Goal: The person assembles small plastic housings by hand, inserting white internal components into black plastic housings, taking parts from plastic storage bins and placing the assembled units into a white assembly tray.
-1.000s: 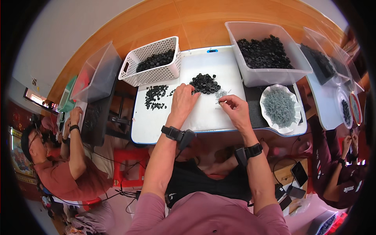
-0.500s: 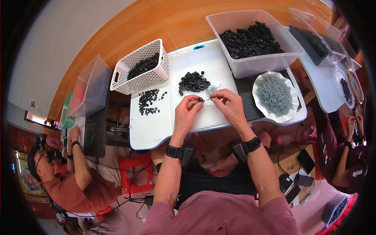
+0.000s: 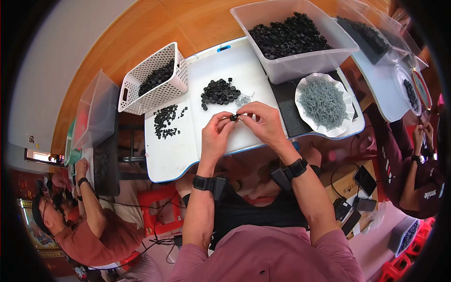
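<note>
Cap [image 3: 234, 117] is pinched in L hand [image 3: 215, 137]; R hand [image 3: 264, 124] beside it, can't tell if gripping. Loose pinch may drop it, poss. off tabletop [image 3: 171, 160] front edge.

"What does the small black part [image 3: 234, 117] look like?"
"Roundish (its finer shape is too small to tell)."
"Where?"
"Over the white table's [image 3: 173, 157] near side, pinched by the left hand [image 3: 214, 140], fingertips of the right hand [image 3: 264, 125] meeting it."

White lettering [image 3: 432, 193] on a maroon shirt [image 3: 425, 207]; dark printing [image 3: 351, 188] on a cardboard box [image 3: 339, 187]
</note>
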{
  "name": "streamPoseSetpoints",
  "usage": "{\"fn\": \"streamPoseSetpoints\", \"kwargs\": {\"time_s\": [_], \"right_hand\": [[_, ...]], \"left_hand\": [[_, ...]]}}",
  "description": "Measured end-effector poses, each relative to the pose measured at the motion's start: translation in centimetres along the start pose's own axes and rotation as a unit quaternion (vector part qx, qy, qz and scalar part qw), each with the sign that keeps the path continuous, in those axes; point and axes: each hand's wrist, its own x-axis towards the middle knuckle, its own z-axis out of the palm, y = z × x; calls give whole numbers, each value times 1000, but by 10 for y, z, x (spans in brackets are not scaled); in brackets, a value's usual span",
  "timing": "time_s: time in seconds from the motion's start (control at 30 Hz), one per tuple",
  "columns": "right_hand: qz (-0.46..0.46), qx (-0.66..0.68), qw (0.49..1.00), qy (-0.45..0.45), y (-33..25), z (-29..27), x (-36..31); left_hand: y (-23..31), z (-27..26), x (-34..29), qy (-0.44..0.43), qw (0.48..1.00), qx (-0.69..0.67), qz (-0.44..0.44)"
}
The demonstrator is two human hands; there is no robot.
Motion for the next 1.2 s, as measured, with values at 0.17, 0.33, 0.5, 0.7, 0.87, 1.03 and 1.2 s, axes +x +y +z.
{"fn": "streamPoseSetpoints", "kwargs": {"time_s": [0.17,0.33,0.5,0.7,0.87,1.03,1.2], "right_hand": [[-9,-9,1000,-10,-1,0,1],[-14,-18,1000,-10,-4,-1,1],[-19,-23,999,-17,-4,2,1],[-41,-53,997,-24,-1,3,-1],[-29,-54,998,-30,-2,4,-1],[-27,-57,997,-42,-5,6,0],[-26,-57,997,-52,-2,6,0]], "left_hand": [[-2,1,0,15,1000,-11,23],[-2,2,0,13,1000,-6,23],[0,3,0,18,999,-2,26],[4,5,-2,45,998,34,27],[9,6,-5,44,996,69,32],[8,8,-7,48,993,84,65],[10,8,-8,50,990,107,76]]}}
